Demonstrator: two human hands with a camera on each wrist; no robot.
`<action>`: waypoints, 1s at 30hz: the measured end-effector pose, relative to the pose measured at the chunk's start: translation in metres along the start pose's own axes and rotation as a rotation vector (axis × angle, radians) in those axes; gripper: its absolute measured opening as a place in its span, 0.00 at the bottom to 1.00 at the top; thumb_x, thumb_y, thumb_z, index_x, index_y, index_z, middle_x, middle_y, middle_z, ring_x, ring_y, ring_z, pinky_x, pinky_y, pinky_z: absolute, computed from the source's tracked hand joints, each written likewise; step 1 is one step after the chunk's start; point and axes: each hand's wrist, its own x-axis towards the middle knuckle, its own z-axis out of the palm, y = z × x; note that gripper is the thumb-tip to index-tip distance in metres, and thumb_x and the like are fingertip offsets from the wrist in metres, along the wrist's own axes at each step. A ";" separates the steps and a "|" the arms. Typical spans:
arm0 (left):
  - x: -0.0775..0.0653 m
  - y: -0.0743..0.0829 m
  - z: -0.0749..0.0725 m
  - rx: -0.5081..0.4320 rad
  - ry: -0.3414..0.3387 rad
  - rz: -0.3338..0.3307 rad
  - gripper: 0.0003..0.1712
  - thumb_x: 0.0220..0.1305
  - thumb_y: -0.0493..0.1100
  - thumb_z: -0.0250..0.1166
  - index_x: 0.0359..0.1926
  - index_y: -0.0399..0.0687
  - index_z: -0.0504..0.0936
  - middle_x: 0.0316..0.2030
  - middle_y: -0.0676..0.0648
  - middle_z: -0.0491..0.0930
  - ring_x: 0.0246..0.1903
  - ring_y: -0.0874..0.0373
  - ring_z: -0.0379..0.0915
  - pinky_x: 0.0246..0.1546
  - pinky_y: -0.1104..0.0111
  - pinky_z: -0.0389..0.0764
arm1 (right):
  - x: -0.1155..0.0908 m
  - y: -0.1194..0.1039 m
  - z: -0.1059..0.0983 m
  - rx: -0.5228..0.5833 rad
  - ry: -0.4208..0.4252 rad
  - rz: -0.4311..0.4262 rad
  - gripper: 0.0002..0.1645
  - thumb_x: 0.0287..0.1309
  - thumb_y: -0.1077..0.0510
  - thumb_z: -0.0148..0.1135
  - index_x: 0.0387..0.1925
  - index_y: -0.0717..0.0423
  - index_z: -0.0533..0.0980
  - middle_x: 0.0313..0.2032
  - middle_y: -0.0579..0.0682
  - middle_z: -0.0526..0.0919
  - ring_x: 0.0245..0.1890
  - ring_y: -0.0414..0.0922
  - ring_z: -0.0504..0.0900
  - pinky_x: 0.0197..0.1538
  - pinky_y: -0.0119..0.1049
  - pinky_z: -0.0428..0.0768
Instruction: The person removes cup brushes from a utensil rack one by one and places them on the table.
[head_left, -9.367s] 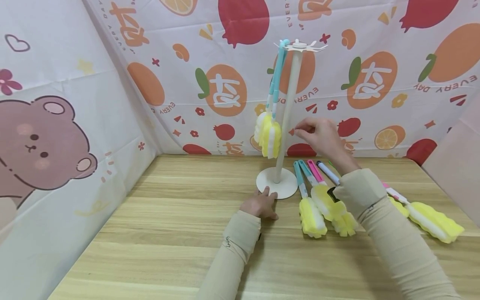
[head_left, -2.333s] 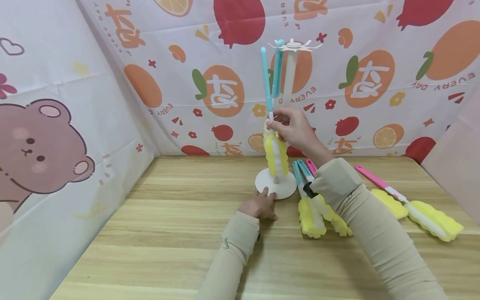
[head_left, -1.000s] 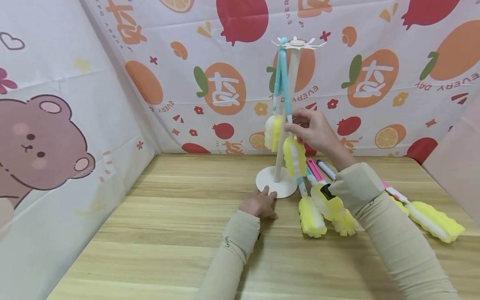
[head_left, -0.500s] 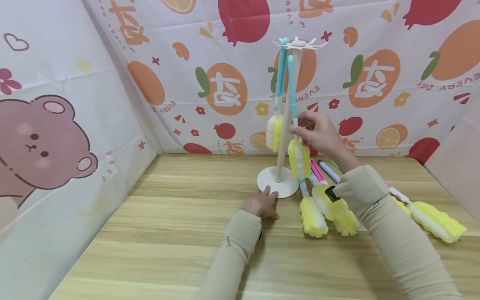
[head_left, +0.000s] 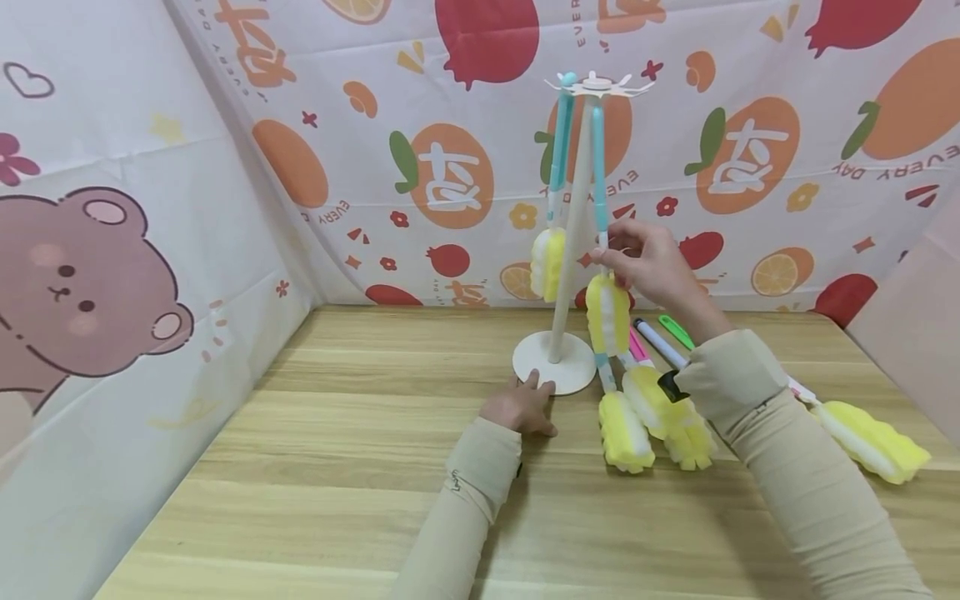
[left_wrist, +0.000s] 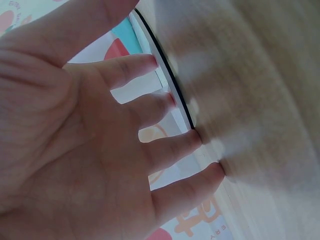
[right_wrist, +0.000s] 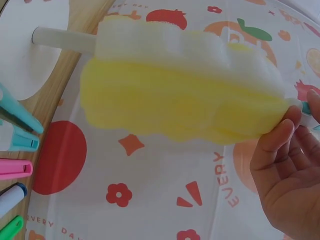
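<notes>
A white stand with a pole (head_left: 573,225), a round base (head_left: 531,354) and a ring of hooks (head_left: 597,86) stands at the table's back. My right hand (head_left: 651,260) pinches the neck of a teal-handled sponge brush (head_left: 608,317), upright to the right of the pole. Its handle's top sits just under the hooks; whether it touches one I cannot tell. In the right wrist view its yellow-and-white sponge (right_wrist: 185,95) fills the middle. Another teal brush (head_left: 547,265) hangs on the left side. My left hand (head_left: 519,408) rests straight fingertips on the base's front edge, also seen edge-on in the left wrist view.
Several sponge brushes lie on the table right of the stand, including a teal one (head_left: 627,433). A pink handle, a white-and-blue handle (head_left: 660,342) and a green handle (head_left: 677,332) show beside them. One brush (head_left: 870,442) lies farther right. A printed cloth hangs behind.
Earlier, two teal brushes hung together on the left side. The right hand has since taken one and moved it rightward past the pole, its handle top rising slightly lately. The left hand has stayed put.
</notes>
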 end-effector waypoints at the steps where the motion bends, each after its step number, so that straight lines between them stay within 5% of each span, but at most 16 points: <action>1: 0.000 0.000 0.000 0.000 -0.002 0.000 0.41 0.54 0.58 0.63 0.67 0.59 0.57 0.69 0.48 0.46 0.64 0.45 0.40 0.56 0.49 0.64 | 0.000 0.001 -0.001 0.000 0.004 0.000 0.17 0.54 0.53 0.61 0.44 0.58 0.74 0.33 0.55 0.80 0.20 0.51 0.70 0.21 0.31 0.75; 30: -0.001 0.000 0.000 -0.004 0.012 0.006 0.41 0.53 0.57 0.63 0.66 0.58 0.58 0.69 0.47 0.47 0.64 0.44 0.41 0.56 0.50 0.64 | -0.001 0.011 -0.018 -0.108 0.072 0.055 0.19 0.52 0.51 0.63 0.43 0.57 0.75 0.32 0.55 0.79 0.21 0.49 0.72 0.23 0.29 0.77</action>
